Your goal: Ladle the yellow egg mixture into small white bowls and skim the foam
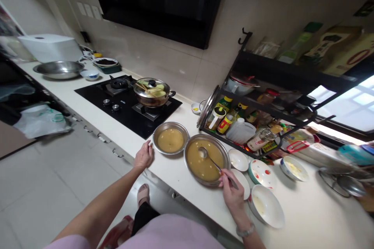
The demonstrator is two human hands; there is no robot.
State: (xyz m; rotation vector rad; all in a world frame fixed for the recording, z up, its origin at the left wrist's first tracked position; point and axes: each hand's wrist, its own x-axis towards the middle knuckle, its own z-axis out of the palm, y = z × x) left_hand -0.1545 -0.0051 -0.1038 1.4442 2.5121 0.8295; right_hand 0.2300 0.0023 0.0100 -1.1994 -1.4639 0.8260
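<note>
My right hand point(233, 190) is closed around the handle of a metal ladle point(214, 163). The ladle's head sits in the yellowish-brown soup of a large metal basin point(187, 165), where pale bits float. To the left, a smaller metal basin point(156, 147) holds similar soup, its rim close to the large one. My left hand point(143, 156) rests at the counter edge beside the smaller basin, fingers extended and holding nothing; whether they touch its rim I cannot tell. A white bowl point(273, 206) with a little pale residue stands right of my right hand.
A lidded pot point(150, 100) stands on the black gas hob point(124, 118). A black rack point(263, 70) with bottles and jars borders the counter's back right. Several bowls, one a blue-rimmed bowl point(302, 175), stand at right. A wide steel basin point(58, 74) lies far left.
</note>
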